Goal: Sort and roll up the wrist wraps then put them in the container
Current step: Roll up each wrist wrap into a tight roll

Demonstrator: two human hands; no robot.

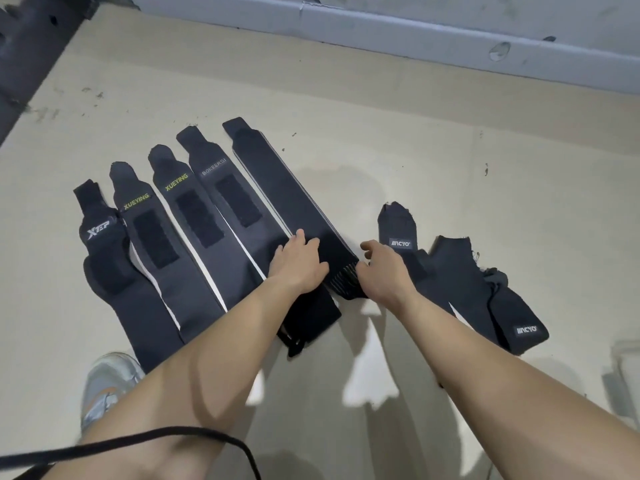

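Observation:
Several black wrist wraps lie flat side by side on the beige floor: an XTEP wrap, two XUEYING wraps, a BOKEERSI wrap and a long plain wrap. My left hand presses flat, fingers straight, across the near parts of the BOKEERSI and plain wraps. My right hand pinches the striped near end of the plain wrap between thumb and curled fingers. Two crumpled MACYO wraps lie to the right.
A grey wall base runs along the back. A dark slanted object fills the top left corner. My shoe and a black cable are at the lower left. A pale blurred object sits at the right edge.

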